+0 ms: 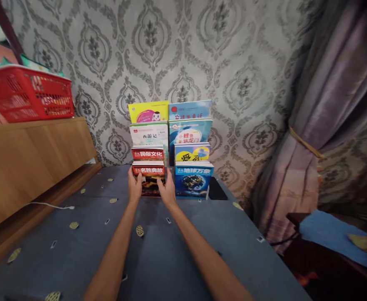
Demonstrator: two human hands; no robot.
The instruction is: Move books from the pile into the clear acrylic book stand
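Observation:
My left hand and my right hand grip a book with a red and dark cover by its two sides, thumbs on the front. It stands upright at the front of the left column of books. Behind it rise a red-topped book, a white and green book and a yellow book. In the right column, a blue book with a globe picture stands in front of a yellow and blue book and two blue books behind. Whatever supports the columns is mostly hidden.
The books stand on a dark grey patterned sheet against a papered wall. A black flat object lies right of them. At left, a red basket sits on a wooden headboard, with a white cable below. A curtain hangs right.

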